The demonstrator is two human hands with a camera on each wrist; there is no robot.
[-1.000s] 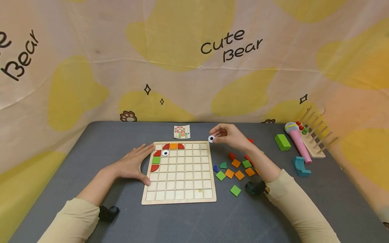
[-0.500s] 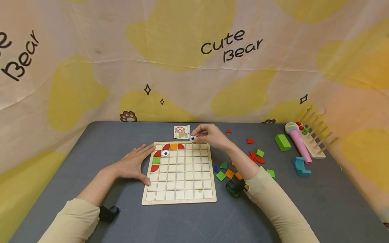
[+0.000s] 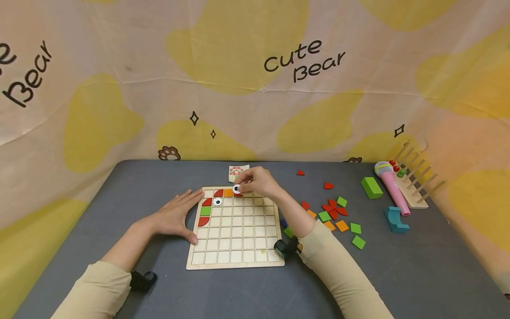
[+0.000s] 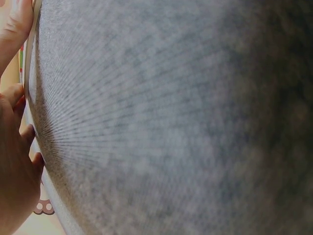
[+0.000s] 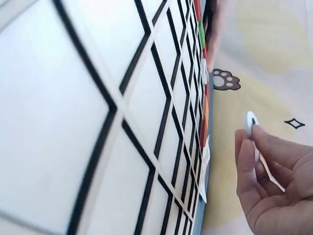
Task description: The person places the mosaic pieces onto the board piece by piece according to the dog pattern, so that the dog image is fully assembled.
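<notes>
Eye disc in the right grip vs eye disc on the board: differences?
The held disc is pinched off the board by the right grip; the seated disc lies in a cell. The held disc is partly covered; the seated disc shows whole. Both are round and white with a dark centre.

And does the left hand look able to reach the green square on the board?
Probably yes: the left hand rests on the left edge of the board, holding no piece, and nothing covers the green square.
</notes>
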